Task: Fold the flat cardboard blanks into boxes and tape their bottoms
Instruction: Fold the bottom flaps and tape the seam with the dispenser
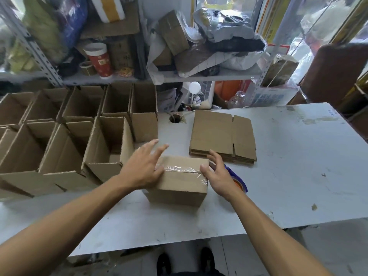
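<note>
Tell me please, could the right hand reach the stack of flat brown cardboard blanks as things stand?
Probably yes: the right hand is open beside the taped box, and the stack of flat blanks lies just beyond it, nothing between.

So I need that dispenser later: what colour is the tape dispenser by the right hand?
Blue, with orange showing, on the tape dispenser; head view.

Open boxes (65,136) crowded the left half of the bench (288,176), blocking any pass there. The right half lay bare (only scuffs and tape scraps), while the stack of flat blanks (221,136) and the taped box (179,182) hemmed the middle.
</note>
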